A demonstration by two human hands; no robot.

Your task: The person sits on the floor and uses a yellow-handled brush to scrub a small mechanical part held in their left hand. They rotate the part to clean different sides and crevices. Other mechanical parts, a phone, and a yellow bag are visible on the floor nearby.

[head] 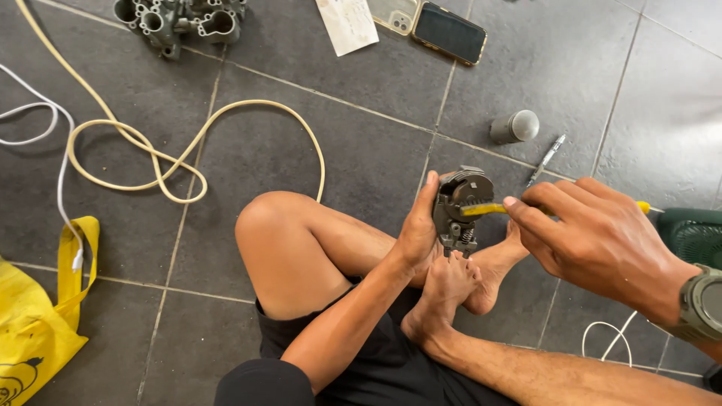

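I sit cross-legged on a grey tiled floor. My left hand grips a small grey metal engine part, a carburetor-like casting with a spring at its bottom, held above my feet. My right hand holds a yellow-handled screwdriver whose tip is pressed into the part's side. A watch sits on my right wrist.
Two phones and a paper card lie at the top. A larger metal casting sits top left. A cream hose and a white cable loop across the floor. Also here are a yellow bag, a grey cylinder, a pen and a green basket.
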